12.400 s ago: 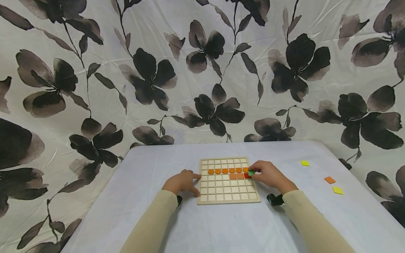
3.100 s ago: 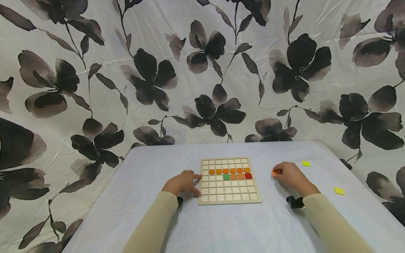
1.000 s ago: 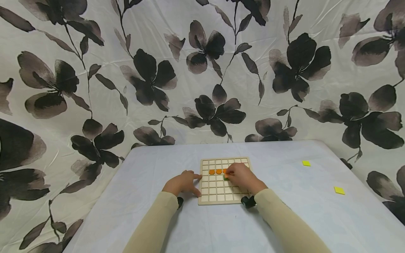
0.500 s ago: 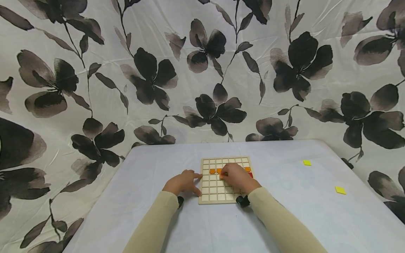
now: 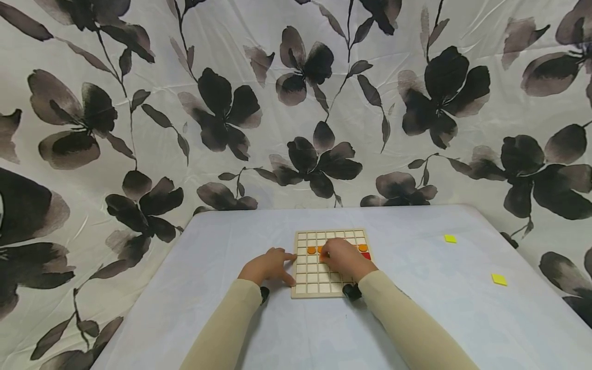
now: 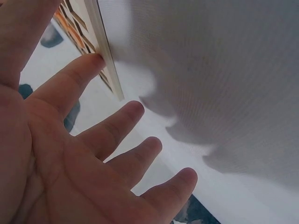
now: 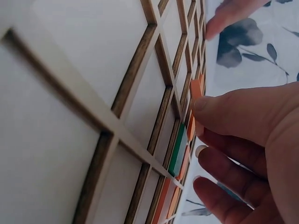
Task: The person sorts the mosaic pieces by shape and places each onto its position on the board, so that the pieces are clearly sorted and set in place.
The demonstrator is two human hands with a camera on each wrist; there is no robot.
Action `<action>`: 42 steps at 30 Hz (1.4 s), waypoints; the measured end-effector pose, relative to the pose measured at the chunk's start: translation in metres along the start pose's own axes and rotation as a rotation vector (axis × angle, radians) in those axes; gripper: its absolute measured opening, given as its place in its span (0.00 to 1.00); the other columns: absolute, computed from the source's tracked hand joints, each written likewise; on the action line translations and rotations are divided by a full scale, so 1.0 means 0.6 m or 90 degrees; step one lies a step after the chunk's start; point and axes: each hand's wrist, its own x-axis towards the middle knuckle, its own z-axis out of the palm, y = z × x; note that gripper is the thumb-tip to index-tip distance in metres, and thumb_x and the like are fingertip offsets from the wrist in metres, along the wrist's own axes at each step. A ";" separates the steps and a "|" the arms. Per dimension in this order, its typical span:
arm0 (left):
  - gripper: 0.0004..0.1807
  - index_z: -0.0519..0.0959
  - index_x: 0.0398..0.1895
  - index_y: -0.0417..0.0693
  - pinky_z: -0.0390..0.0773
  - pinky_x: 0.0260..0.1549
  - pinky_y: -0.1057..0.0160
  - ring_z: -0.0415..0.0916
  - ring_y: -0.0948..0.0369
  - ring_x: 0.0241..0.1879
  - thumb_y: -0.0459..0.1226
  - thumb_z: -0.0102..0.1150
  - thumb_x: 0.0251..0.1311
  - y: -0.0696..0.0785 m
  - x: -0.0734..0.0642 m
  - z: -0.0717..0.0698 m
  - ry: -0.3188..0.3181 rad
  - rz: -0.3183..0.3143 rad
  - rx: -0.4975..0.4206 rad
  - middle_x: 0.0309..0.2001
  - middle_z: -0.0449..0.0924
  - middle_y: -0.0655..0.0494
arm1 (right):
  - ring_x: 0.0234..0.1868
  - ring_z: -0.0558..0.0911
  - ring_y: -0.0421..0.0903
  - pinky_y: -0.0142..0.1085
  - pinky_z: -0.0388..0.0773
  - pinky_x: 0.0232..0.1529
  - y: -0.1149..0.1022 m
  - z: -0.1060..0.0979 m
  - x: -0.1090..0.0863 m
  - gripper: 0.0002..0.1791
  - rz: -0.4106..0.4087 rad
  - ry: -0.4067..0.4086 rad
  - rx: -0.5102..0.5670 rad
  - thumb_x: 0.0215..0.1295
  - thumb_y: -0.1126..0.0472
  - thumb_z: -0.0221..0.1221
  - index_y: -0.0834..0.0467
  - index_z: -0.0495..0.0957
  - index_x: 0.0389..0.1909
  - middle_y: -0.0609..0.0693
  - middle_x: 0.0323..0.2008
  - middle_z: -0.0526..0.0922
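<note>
A wooden grid board lies on the white table. My right hand is over its middle, pinching an orange square tile between thumb and finger. In the right wrist view, a green tile sits in a cell just beside the fingers. Orange discs stand in one row; the hand covers several of them. A red tile shows at the row below, near the right edge. My left hand touches the board's left edge with thumb and a fingertip, its fingers spread and fairly straight.
Two yellow tiles lie on the right side of the table, one farther back and one nearer. A floral cloth hangs behind the table's far edge.
A green tile was set on the board earlier. Then the right hand picked up the orange tile from the right and brought it over the grid, shifting slightly left lately. The left hand stays put.
</note>
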 end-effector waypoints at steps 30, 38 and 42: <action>0.46 0.68 0.69 0.63 0.65 0.65 0.40 0.55 0.47 0.73 0.54 0.75 0.42 0.000 0.002 0.000 -0.003 0.007 0.003 0.72 0.61 0.47 | 0.45 0.81 0.47 0.41 0.78 0.53 -0.007 0.002 0.006 0.05 0.005 0.016 -0.003 0.63 0.63 0.62 0.54 0.87 0.32 0.47 0.38 0.86; 0.46 0.68 0.69 0.62 0.64 0.65 0.40 0.54 0.47 0.73 0.53 0.75 0.43 0.001 -0.001 0.002 -0.002 0.004 0.001 0.72 0.61 0.47 | 0.43 0.82 0.46 0.41 0.79 0.51 -0.003 0.004 0.004 0.05 -0.004 0.022 -0.008 0.63 0.62 0.62 0.54 0.87 0.32 0.47 0.37 0.86; 0.46 0.68 0.69 0.63 0.63 0.65 0.39 0.54 0.46 0.73 0.53 0.75 0.43 0.003 -0.004 0.000 -0.001 0.001 0.003 0.72 0.61 0.47 | 0.48 0.82 0.48 0.42 0.79 0.53 0.006 -0.003 -0.007 0.08 -0.017 0.023 0.001 0.64 0.61 0.62 0.55 0.87 0.40 0.48 0.42 0.86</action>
